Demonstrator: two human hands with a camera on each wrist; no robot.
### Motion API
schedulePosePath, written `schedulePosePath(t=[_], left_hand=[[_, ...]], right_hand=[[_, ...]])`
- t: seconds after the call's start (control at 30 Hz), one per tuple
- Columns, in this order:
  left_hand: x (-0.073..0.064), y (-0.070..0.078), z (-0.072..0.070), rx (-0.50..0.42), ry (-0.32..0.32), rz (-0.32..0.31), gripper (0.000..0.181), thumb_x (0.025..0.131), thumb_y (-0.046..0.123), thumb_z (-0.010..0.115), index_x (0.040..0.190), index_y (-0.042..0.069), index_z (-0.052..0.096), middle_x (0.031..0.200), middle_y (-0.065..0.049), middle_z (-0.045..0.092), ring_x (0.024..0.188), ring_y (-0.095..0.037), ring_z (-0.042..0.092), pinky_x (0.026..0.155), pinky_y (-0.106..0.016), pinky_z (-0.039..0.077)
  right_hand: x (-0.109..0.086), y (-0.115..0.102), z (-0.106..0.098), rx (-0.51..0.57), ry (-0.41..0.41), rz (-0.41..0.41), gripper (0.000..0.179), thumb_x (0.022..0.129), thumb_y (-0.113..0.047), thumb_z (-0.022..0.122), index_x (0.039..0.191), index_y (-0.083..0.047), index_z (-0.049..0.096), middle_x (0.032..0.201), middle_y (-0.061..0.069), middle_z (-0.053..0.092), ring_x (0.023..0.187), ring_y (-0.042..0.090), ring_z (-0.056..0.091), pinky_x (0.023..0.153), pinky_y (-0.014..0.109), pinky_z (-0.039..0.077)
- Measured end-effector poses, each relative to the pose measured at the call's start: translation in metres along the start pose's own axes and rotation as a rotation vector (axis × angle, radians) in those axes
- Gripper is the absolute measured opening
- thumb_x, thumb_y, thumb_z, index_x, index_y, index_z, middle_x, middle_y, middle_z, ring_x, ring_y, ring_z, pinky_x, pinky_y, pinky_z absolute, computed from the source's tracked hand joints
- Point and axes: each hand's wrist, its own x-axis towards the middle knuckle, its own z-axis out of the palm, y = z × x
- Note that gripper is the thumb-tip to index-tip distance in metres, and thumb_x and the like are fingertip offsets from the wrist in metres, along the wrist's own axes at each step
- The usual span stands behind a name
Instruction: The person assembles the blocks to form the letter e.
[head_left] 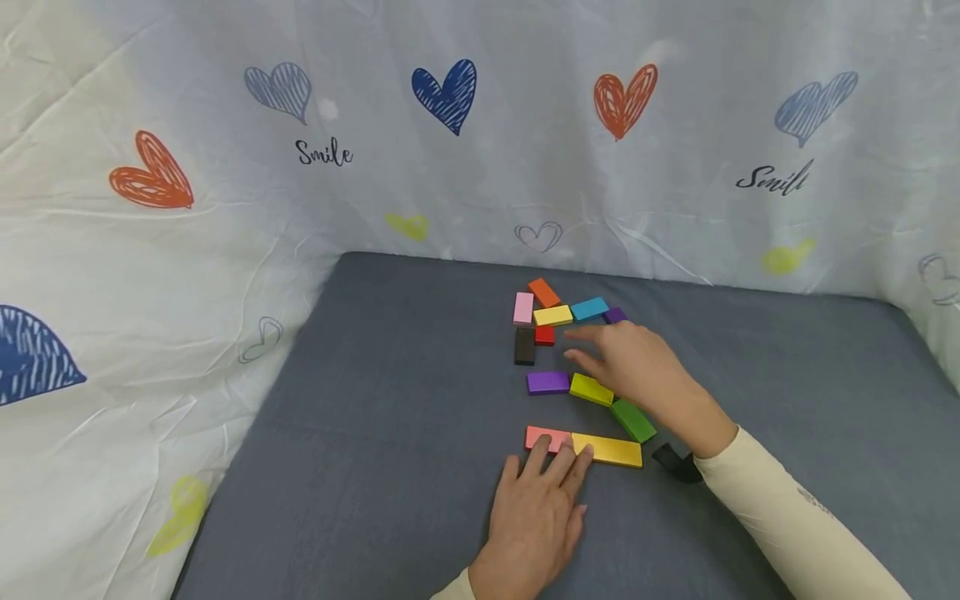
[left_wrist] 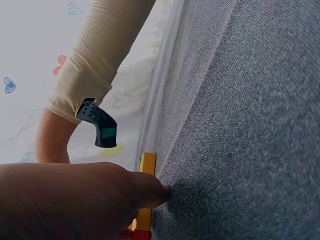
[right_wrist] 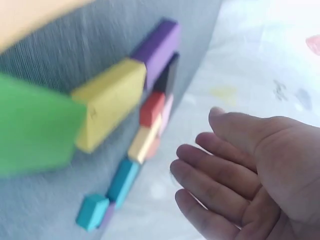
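My left hand (head_left: 531,518) lies palm down at the front, its fingertips touching a salmon block (head_left: 542,437) and an amber block (head_left: 611,450) set end to end. In the left wrist view the thumb reaches down to the cloth beside the amber block (left_wrist: 145,220). Above the other blocks hovers my right hand (head_left: 637,367), fingers loosely extended and holding nothing. Below and around it lie a yellow block (head_left: 592,389), a green block (head_left: 633,420) and a purple block (head_left: 548,383). A teal block (right_wrist: 92,212) shows in the right wrist view; in the head view the right hand hides it.
Farther back, a black block (head_left: 525,347), red block (head_left: 545,336), pink block (head_left: 523,308), orange block (head_left: 544,292), pale yellow block (head_left: 553,316), blue block (head_left: 589,309) and small purple block (head_left: 615,315) cluster on the grey cloth (head_left: 360,417). A heart-printed curtain (head_left: 510,183) hangs behind.
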Motion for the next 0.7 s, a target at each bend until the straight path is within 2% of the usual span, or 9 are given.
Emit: schedulePosePath(t=[0.23,0.33,0.43,0.53,0.6,0.7], left_hand=[[0.002,0.001,-0.001,-0.003,-0.069,-0.010,0.071,0.102,0.065,0.054,0.165,0.047,0.027,0.163,0.021,0.037,0.151,-0.015,0.033,0.108,-0.046,0.045],[0.002,0.002,-0.001,-0.009,-0.067,-0.012,0.070,0.102,0.064,0.055,0.165,0.047,0.028,0.163,0.021,0.038,0.151,-0.015,0.034,0.108,-0.046,0.044],[0.001,0.001,-0.001,-0.009,-0.051,-0.013,0.070,0.102,0.064,0.055,0.165,0.047,0.029,0.162,0.021,0.038,0.151,-0.015,0.034,0.107,-0.046,0.044],[0.000,0.000,-0.002,-0.005,-0.034,-0.011,0.070,0.102,0.063,0.055,0.165,0.046,0.029,0.162,0.021,0.039,0.150,-0.015,0.035,0.105,-0.046,0.045],[0.000,0.000,-0.002,-0.005,-0.029,-0.006,0.070,0.102,0.063,0.055,0.165,0.046,0.030,0.162,0.020,0.039,0.150,-0.015,0.035,0.104,-0.046,0.045],[0.000,0.001,-0.002,-0.006,-0.035,0.001,0.069,0.103,0.063,0.054,0.165,0.046,0.029,0.162,0.021,0.038,0.149,-0.015,0.035,0.104,-0.046,0.045]], right_hand=[[0.006,0.025,-0.022,-0.042,0.087,0.038,0.039,0.101,-0.026,0.074,0.136,-0.009,0.072,0.061,0.002,0.055,0.047,0.017,0.042,0.047,0.034,0.036],[0.011,0.037,-0.026,-0.052,0.110,0.041,0.038,0.102,-0.024,0.074,0.136,-0.007,0.072,0.061,0.002,0.055,0.047,0.017,0.044,0.047,0.034,0.037],[0.020,0.048,-0.026,-0.050,0.099,0.050,0.041,0.103,-0.022,0.072,0.140,-0.006,0.069,0.055,0.001,0.048,0.044,0.017,0.043,0.048,0.035,0.038],[0.031,0.056,-0.024,-0.043,0.063,0.059,0.043,0.103,-0.020,0.071,0.143,-0.005,0.066,0.056,0.002,0.049,0.044,0.017,0.044,0.050,0.035,0.040],[0.038,0.061,-0.022,-0.038,0.034,0.055,0.044,0.103,-0.018,0.071,0.144,-0.005,0.064,0.063,0.006,0.058,0.046,0.017,0.047,0.052,0.036,0.043],[0.047,0.065,-0.019,-0.053,-0.012,0.025,0.046,0.102,-0.017,0.072,0.146,-0.004,0.063,0.093,0.015,0.074,0.054,0.017,0.055,0.061,0.039,0.051]])
